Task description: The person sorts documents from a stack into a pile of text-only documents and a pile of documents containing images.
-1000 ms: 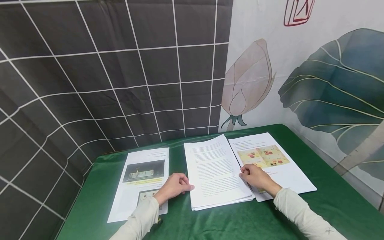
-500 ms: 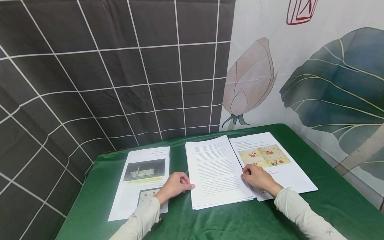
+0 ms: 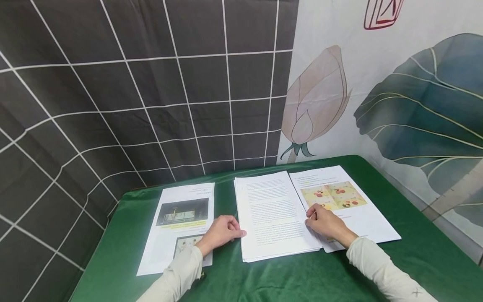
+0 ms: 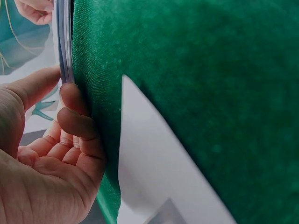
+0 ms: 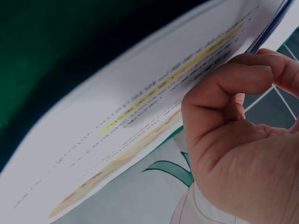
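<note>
A stack of printed papers lies in the middle of the table, its top page full of text lines. My left hand pinches the stack's left edge, thumb on the top page; in the left wrist view the fingers curl against the layered sheet edges. On the opposite side my right hand, fingers curled, holds the stack's right edge. The right wrist view has that hand with its fingertips at the stack's edge; the thumb's contact is partly hidden.
To the left lies a printed sheet with dark photos, partly under the left forearm. A pile with fruit-like pictures lies under the right hand. The table has a green cloth. Behind hang a dark grid curtain and a lotus-print cloth.
The view has shifted slightly. Both hands keep their places at the stack's edges, and the papers lie nearly as before, the stack's lower edges looking slightly more even.
</note>
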A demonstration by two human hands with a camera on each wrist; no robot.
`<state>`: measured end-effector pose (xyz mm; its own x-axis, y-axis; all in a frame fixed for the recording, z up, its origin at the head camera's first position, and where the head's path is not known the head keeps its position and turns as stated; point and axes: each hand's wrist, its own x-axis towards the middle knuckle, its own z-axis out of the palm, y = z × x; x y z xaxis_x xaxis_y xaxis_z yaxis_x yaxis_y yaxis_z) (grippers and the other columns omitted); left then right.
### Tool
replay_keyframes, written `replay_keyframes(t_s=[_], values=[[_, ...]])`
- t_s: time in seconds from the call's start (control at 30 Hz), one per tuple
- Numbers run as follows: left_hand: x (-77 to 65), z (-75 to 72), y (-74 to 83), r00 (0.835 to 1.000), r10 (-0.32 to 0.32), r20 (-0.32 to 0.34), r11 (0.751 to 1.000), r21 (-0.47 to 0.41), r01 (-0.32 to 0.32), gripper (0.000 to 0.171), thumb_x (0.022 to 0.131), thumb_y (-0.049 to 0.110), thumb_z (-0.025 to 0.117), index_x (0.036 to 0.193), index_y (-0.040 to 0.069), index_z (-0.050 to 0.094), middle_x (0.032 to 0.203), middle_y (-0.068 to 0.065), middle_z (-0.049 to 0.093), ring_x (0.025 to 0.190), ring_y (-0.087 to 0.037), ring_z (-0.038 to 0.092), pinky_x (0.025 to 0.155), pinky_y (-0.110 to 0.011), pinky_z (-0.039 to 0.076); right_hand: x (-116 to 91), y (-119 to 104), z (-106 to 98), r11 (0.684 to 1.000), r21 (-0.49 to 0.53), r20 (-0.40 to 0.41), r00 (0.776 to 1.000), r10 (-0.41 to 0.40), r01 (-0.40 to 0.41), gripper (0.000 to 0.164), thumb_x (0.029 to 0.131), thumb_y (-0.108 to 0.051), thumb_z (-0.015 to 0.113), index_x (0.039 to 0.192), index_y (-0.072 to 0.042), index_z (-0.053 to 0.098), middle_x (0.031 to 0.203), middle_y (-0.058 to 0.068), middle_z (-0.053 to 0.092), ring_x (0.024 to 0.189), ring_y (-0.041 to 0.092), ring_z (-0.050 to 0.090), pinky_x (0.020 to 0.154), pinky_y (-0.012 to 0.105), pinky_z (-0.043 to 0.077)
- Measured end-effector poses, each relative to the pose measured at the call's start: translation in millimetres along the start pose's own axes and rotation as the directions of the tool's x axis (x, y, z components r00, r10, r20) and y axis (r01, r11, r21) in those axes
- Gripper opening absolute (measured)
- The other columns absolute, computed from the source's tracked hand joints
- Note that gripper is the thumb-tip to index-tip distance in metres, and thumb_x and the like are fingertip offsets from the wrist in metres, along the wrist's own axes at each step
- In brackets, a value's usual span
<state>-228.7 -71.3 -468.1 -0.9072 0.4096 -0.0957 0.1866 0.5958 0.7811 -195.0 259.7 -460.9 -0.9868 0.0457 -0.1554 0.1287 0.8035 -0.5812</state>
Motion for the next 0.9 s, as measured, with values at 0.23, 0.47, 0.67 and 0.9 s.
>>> replay_keyframes(t_s=[0.23,0.47,0.67,0.9], values=[[-1.1,-0.4,-0.8,1.0,0.014,-0.008,1.0,-0.002,-0.014,0.022,0.08,0.023,0.075,0.077,0.007,0.061,0.06,0.0,0.059,0.052,-0.011,0.056,0.052,-0.026,0.043,0.0,-0.6,0.3,1.0,-0.003,-0.009,1.0,-0.013,0.013,0.019,0.084,-0.019,0.06,0.097,-0.006,0.053,0.075,0.004,0.051,0.065,0.017,0.048,0.057,0.031,0.033],[-1.7,-1.2,-1.7,1.0,0.017,-0.018,1.0,-0.007,-0.017,0.02,0.081,0.022,0.074,0.077,0.007,0.061,0.06,-0.001,0.059,0.052,-0.011,0.056,0.052,-0.026,0.043,0.0,-2.8,-0.5,1.0,0.019,-0.019,1.0,-0.023,0.024,0.018,0.084,-0.019,0.059,0.096,-0.006,0.053,0.074,0.003,0.051,0.065,0.016,0.048,0.057,0.03,0.034],[-1.3,-2.2,-2.5,1.0,0.015,-0.025,1.0,-0.012,-0.015,0.019,0.082,0.022,0.073,0.078,0.008,0.062,0.06,-0.001,0.06,0.052,-0.012,0.056,0.054,-0.027,0.044,1.5,-8.3,-2.5,0.997,0.048,-0.058,0.996,-0.063,0.066,0.015,0.085,-0.018,0.059,0.092,-0.006,0.053,0.074,0.003,0.05,0.066,0.017,0.048,0.059,0.03,0.034],[-1.6,-8.5,-0.7,0.998,0.023,-0.052,0.999,-0.024,-0.024,0.017,0.083,0.021,0.072,0.079,0.007,0.063,0.061,-0.001,0.062,0.053,-0.012,0.057,0.054,-0.028,0.045,4.9,-15.4,-2.8,0.994,0.069,-0.066,0.995,-0.08,0.085,0.014,0.086,-0.018,0.059,0.092,-0.007,0.053,0.075,0.003,0.049,0.067,0.017,0.048,0.058,0.03,0.035]])
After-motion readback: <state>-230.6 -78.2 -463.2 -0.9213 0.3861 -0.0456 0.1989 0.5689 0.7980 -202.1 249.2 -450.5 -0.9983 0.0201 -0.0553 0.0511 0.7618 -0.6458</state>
